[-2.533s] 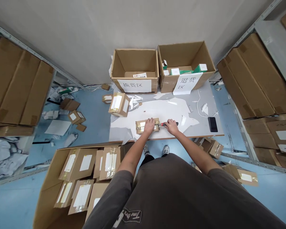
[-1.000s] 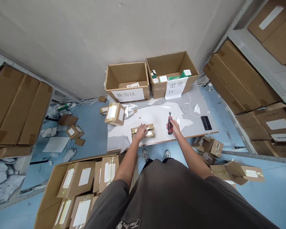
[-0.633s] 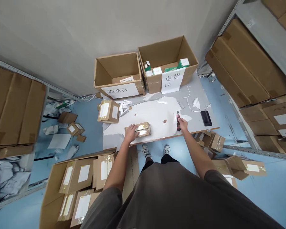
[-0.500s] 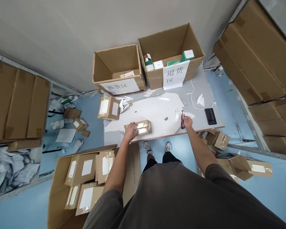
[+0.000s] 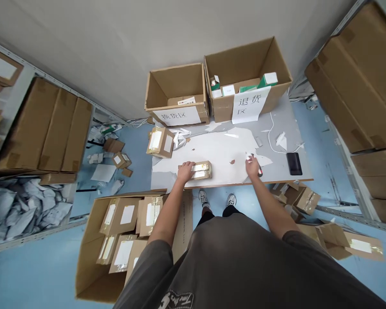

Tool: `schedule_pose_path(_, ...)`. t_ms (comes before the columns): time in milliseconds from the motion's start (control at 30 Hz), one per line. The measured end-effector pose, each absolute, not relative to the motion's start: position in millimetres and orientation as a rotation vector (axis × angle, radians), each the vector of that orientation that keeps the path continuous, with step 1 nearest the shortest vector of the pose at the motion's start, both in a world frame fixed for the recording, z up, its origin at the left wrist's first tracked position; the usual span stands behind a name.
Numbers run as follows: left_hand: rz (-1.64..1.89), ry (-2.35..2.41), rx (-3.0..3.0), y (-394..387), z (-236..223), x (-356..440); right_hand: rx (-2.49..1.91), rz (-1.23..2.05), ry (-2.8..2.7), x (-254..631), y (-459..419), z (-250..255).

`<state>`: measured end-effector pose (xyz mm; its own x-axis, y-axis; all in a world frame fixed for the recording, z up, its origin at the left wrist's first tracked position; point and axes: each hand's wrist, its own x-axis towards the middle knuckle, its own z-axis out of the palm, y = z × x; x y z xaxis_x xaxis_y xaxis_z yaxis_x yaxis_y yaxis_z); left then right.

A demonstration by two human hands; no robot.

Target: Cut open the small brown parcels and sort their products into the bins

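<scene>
A small brown carton (image 5: 201,170) with white labels and clear tape lies near the front edge of the table. My left hand (image 5: 185,171) is closed over its left end. Farther right on the tabletop, my right hand (image 5: 252,167) is closed around a red-and-black box cutter (image 5: 260,172). Most of the cutter is hidden under the hand, and only its rear end shows. A whitish patch is visible by the right fingertips, too blurred to make out.
Two large open cartons (image 5: 176,69) (image 5: 241,55) with handwritten paper signs stand at the table's back. A taped carton (image 5: 161,142) sits at the left, a black phone (image 5: 294,164) at the right. A big box (image 5: 86,257) of parcels stands on the floor, left. Shelves flank both sides.
My right hand has moved over the box cutter and closed around it; before, it was at the cutter's right side. My left hand stays on the small carton. The view has swung left.
</scene>
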<state>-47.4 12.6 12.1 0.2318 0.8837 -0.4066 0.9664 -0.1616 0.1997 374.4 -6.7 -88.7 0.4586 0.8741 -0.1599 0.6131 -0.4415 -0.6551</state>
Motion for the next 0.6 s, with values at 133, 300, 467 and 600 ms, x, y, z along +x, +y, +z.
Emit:
schedule_pose_path(133,-0.327,1.797,2.044,17,18,-46,-2.033,1.027,-1.476,263,-24,-49)
schedule_pose_path(300,-0.263,1.978,1.823,6,16,-49,-2.103,1.088,-1.691,139,-32,-28)
schedule_pose_path(467,-0.06,1.992,1.658,-5,8,-56,-2.177,1.029,-1.771,88,-17,-19)
schedule_pose_path(600,0.107,1.837,1.604,-5,2,-77,-2.318,0.917,-1.793,86,-14,-20)
